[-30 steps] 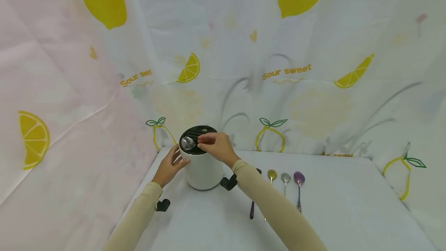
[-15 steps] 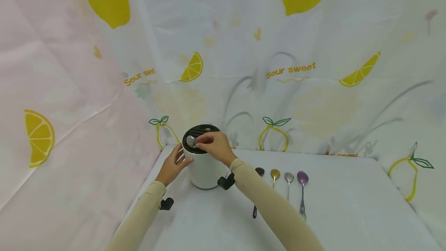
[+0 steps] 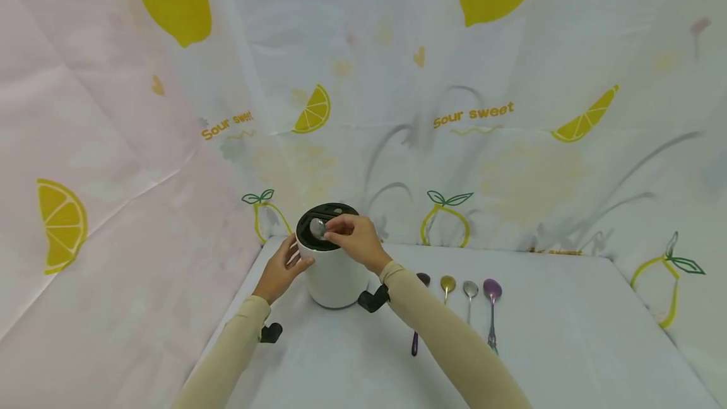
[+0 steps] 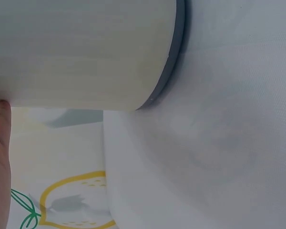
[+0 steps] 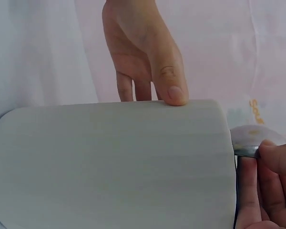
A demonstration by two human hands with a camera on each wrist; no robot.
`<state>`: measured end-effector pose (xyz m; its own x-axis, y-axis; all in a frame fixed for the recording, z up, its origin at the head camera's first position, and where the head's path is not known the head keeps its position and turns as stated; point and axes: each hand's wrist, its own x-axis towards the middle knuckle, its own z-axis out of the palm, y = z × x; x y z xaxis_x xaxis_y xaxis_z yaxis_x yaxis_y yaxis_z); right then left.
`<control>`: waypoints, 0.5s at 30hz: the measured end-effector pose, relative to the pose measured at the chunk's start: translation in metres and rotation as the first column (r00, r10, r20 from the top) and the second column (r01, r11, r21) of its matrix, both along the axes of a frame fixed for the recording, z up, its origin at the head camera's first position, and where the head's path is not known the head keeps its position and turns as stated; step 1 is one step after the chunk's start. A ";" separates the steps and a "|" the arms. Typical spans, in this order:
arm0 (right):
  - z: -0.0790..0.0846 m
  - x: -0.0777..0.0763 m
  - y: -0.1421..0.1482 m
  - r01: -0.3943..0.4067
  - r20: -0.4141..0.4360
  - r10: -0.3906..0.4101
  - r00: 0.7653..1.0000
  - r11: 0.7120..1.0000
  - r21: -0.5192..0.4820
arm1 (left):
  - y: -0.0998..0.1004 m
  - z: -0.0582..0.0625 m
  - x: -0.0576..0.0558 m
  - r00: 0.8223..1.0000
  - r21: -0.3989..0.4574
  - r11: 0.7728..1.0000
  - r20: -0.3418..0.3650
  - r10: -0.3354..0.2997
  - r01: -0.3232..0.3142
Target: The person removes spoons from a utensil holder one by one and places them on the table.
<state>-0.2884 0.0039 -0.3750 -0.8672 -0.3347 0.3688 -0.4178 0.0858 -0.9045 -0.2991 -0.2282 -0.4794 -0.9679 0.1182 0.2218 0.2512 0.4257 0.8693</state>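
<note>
A white utensil holder (image 3: 336, 279) with a black slotted top (image 3: 322, 212) stands on the table. My left hand (image 3: 279, 271) grips its left side near the rim. In the right wrist view, that hand's thumb (image 5: 175, 93) presses the wall, with the other fingers partly hidden behind it. The thumb and fingers of my right hand (image 3: 356, 238) pinch a silver spoon (image 3: 317, 228) by its bowl, right at the black top. Its bowl (image 5: 245, 150) sticks out past the rim in the right wrist view, and the handle is hidden.
To the right of the holder lie several spoons in a row: a dark one (image 3: 423, 279), a gold one (image 3: 447, 283), a silver one (image 3: 470, 289) and a purple one (image 3: 492, 289). My right sleeve (image 3: 449, 339) covers parts of them. A lemon-print cloth (image 3: 375, 163) hangs behind the table.
The spoon's bowl and my right fingertips have shifted slightly to the right over the black top. My left hand keeps its place on the holder. The head view has shifted a little.
</note>
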 end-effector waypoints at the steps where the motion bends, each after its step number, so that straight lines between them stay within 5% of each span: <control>1: 0.005 0.004 0.002 -0.007 -0.002 0.007 1.000 1.000 -0.001 | -0.002 -0.004 -0.003 1.000 -0.001 1.000 -0.003 0.003 -0.003; 9: 0.012 0.003 0.006 0.013 0.006 -0.013 1.000 0.999 -0.038 | -0.002 -0.005 -0.003 1.000 -0.005 1.000 0.000 0.006 -0.006; 15: 0.006 -0.014 0.010 0.031 -0.021 -0.033 0.999 0.996 -0.089 | -0.001 -0.004 -0.002 1.000 -0.017 1.000 0.007 0.014 -0.014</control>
<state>-0.3026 0.0136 -0.3689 -0.8682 -0.2717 0.4151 -0.4363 0.0197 -0.8996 -0.3015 -0.2295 -0.4831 -0.9711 0.1083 0.2128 0.2388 0.4436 0.8638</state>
